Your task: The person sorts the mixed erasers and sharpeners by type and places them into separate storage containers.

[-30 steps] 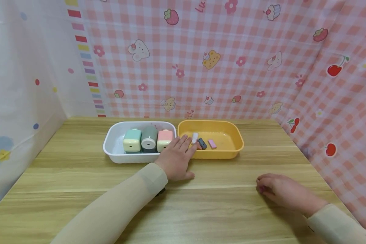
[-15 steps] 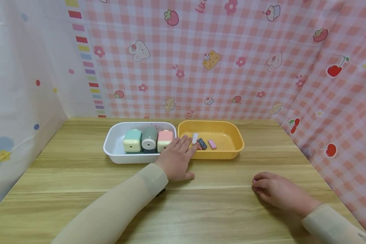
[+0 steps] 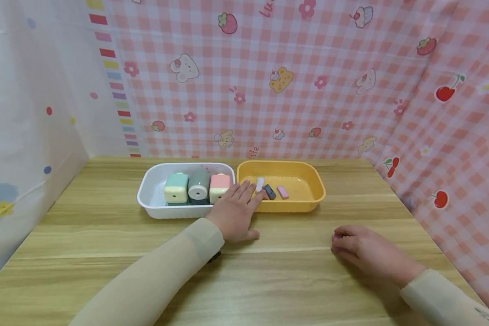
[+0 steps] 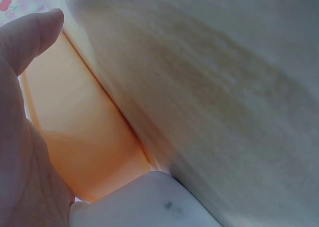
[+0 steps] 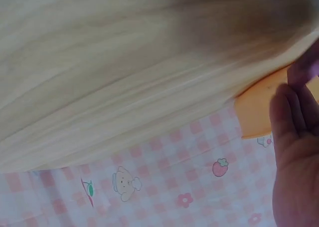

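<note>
My left hand [image 3: 234,215] rests, fingers spread, over the front rims where the white tray [image 3: 146,194] and the yellow tray [image 3: 305,207] meet. Three pencil sharpeners stand in the white one: a mint sharpener [image 3: 176,186], a grey sharpener [image 3: 199,183] and a pink sharpener [image 3: 220,183], the last partly behind my fingers. Small eraser-like blocks lie in the yellow tray: a white block [image 3: 260,184], a dark grey block [image 3: 270,192], a pink block [image 3: 283,192] and a reddish one by my fingertips. Above the table at right, my right hand [image 3: 368,251] pinches a small purplish-pink block [image 3: 336,237], mostly hidden by the fingers.
Both trays stand side by side toward the back of the wooden table [image 3: 269,280]. Behind them hangs a pink checked cloth [image 3: 244,113], which continues along the right side; white cloth [image 3: 32,113] hangs at the left.
My right hand has shifted a little left and slightly away from me, still pinching the small block. My left hand, the trays and their contents have stayed put.
</note>
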### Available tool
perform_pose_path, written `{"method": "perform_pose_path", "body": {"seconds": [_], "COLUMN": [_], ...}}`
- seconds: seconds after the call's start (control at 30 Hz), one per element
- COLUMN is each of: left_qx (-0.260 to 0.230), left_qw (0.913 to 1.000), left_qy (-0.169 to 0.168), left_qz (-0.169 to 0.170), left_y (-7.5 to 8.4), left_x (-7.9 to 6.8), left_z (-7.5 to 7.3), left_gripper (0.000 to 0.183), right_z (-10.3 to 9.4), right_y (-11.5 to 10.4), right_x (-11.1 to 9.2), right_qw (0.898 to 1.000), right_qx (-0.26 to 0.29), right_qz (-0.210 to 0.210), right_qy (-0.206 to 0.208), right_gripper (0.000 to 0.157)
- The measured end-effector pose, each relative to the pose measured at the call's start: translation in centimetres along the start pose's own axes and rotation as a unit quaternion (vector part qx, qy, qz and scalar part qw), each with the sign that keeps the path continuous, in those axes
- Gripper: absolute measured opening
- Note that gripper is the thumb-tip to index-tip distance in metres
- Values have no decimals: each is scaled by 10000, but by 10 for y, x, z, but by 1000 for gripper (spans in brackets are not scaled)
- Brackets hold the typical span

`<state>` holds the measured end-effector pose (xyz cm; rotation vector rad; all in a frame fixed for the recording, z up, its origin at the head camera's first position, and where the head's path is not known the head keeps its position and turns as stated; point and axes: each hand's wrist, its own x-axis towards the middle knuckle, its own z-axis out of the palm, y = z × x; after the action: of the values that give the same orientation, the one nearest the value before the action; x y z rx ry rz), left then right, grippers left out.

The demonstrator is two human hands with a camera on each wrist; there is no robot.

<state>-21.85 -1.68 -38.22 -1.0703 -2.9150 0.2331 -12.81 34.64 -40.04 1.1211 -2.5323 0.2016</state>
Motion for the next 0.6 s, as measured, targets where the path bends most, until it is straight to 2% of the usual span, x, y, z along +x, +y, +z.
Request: {"method": "perform_pose_path", "body": {"seconds": [0.13,0.23,0.27,0.33,0.4,0.6], "left_qx": [2,6,4,16,28,32], "left_qw": [10000,10000,10000,10000,10000,10000], "left_qy": [19,2,-1,-12,-14,-28], "left_qz": [-9,-13,-14,-20,-27,-32], "left_y": [-1,-1,-1,0,0,1], "left_x": [0,0,0,1,1,1], "left_z": [0,0,0,0,0,0], "left_gripper": [107,107,107,108,108,108], "right_z": [-6,-9,-9,-10,-10,-8], "right_y": [-3,-4,-4,-4,-4,-3], "right_x": [8,17,20,26,32,48], "right_qw": [9997,9988,9983,9967,9949,9918], "right_qx": [-186,-280,-314,-392,-454,-572], "right_qz": [64,-83,-152,-320,-472,-791], "right_qy": [176,381,461,641,773,828], "right_gripper": [38,18,20,38,48,43]}}
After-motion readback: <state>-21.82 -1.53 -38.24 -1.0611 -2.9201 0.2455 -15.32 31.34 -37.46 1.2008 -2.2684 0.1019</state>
